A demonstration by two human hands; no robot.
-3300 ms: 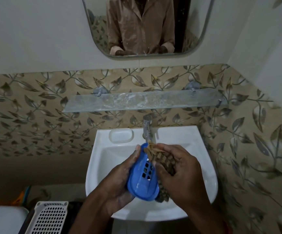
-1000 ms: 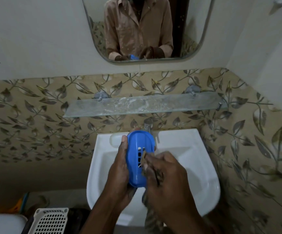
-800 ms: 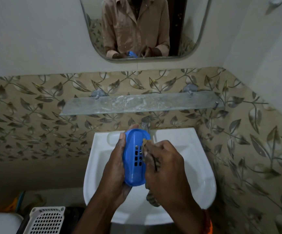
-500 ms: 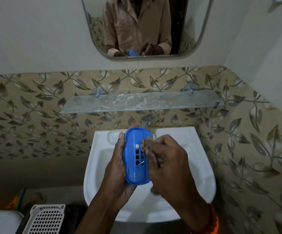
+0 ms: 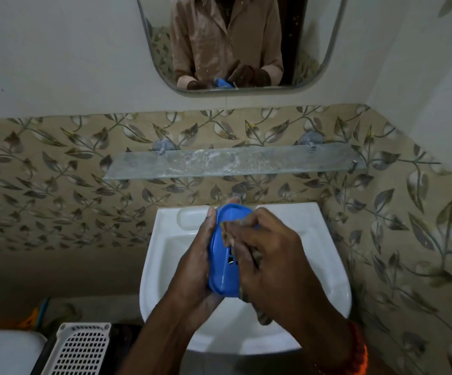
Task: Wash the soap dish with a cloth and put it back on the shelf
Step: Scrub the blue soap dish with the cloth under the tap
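Note:
Over the white sink [image 5: 325,255], my left hand [image 5: 196,262] grips a blue slotted soap dish [image 5: 223,269] from its left side, holding it on edge. My right hand [image 5: 271,261] pinches a brown patterned cloth [image 5: 227,232] and presses it against the dish's upper inner face. Most of the cloth is hidden under my right hand; a tail of it hangs below my wrist. The glass shelf [image 5: 233,163] is mounted on the wall above the sink, with nothing on it.
A tap [image 5: 239,192] rises just behind the dish. The sink has a moulded soap recess [image 5: 192,219] at its back left. A mirror [image 5: 241,41] hangs above the shelf. A white perforated basket [image 5: 80,347] stands at the lower left, the tiled side wall close on the right.
My right hand has slid the cloth up the dish toward its top end. The dish stays in my left hand, turned more upright than three seconds ago.

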